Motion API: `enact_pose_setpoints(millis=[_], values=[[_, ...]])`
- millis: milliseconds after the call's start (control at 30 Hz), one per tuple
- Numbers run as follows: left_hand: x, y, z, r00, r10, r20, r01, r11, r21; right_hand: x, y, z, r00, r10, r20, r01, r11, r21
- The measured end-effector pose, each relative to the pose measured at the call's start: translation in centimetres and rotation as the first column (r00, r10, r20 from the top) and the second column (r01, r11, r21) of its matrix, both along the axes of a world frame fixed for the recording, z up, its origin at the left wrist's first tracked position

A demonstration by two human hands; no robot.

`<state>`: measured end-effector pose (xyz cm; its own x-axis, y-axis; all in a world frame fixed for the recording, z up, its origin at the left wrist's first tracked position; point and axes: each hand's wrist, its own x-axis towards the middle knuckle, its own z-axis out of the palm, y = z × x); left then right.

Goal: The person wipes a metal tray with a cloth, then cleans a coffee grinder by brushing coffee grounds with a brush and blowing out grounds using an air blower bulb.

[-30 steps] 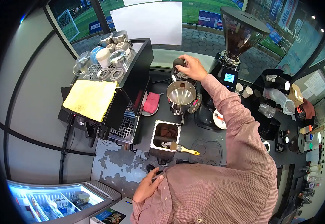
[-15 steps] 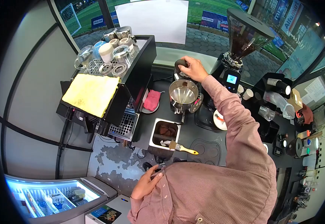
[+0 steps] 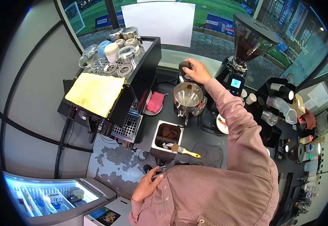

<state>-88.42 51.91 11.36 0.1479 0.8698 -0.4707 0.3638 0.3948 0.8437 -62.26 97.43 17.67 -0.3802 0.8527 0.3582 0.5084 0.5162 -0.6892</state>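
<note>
My right hand (image 3: 196, 71) is wrapped round a round black knob (image 3: 185, 66) behind a steel funnel-like bowl (image 3: 188, 96). Low at my front, my left hand (image 3: 147, 186) rests against the shirt with its fingers spread, holding nothing. Below the bowl, a steel bin (image 3: 156, 142) set at the counter edge holds brown coffee grounds, and a brush with a yellow handle (image 3: 189, 152) lies across its rim. A pink cloth (image 3: 155, 102) sits on a plate left of the bowl.
At the left stands a black machine topped with cups (image 3: 112, 52) and a yellow cloth (image 3: 95, 93). A grinder with a bean hopper (image 3: 250, 41) rises right of my hand. Paper cups (image 3: 251, 98) and a black mat (image 3: 207, 153) lie on the counter. An open, lit fridge (image 3: 54, 199) is at lower left.
The view has shifted slightly, so the counter things appear a little further right. My right hand stays on the black knob; my left hand keeps its place against the shirt.
</note>
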Motion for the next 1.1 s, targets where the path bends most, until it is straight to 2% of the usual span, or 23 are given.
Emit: enact_pose_setpoints(millis=[67,233,400,433,567,667,733,833,933,1100], values=[[-0.1,0.1,-0.2,1.0,0.007,-0.011,-0.007,1.0,0.008,0.2,-0.2,-0.4,0.997,-0.072,-0.037,0.074,0.996,0.056],[-0.2,-0.1,-0.4,1.0,-0.01,-0.016,0.01,1.0,0.004,0.1,0.1,-0.3,1.0,-0.018,0.022,0.016,0.996,0.085],[-0.4,-0.3,-0.3,1.0,0.014,-0.012,-0.014,1.0,0.017,0.0,0.7,0.8,0.994,-0.068,-0.086,0.073,0.996,0.052],[-0.3,-0.4,-0.1,1.0,0.02,0.001,-0.02,1.0,-0.002,0.1,1.1,0.8,0.997,-0.068,-0.029,0.069,0.998,0.011],[-0.4,-0.5,-0.3,1.0,0.018,0.007,-0.018,1.0,0.005,-0.1,1.5,0.9,0.997,-0.068,-0.028,0.07,0.996,0.051],[-0.5,-0.6,-0.2,1.0,0.029,0.006,-0.029,1.0,-0.002,0.0,1.9,0.7,0.992,-0.117,-0.041,0.116,0.993,-0.019],[-0.5,-0.6,-0.1,1.0,0.028,0.005,-0.028,0.999,-0.037,0.2,2.5,0.1,0.988,-0.143,-0.057,0.149,0.982,0.113],[-0.5,-0.8,-0.4,0.998,0.043,0.04,-0.043,0.999,0.0,0.8,3.0,0.2,0.981,-0.163,-0.103,0.173,0.98,0.101],[-0.6,-1.0,-1.1,0.998,0.059,0.0,-0.059,0.996,0.072,1.0,3.3,0.4,0.974,-0.217,-0.058,0.221,0.973,0.065],[-0.6,-0.9,-0.9,0.998,0.057,0.012,-0.057,0.997,0.05,2.0,4.3,0.3,0.972,-0.226,-0.068,0.233,0.965,0.124]])
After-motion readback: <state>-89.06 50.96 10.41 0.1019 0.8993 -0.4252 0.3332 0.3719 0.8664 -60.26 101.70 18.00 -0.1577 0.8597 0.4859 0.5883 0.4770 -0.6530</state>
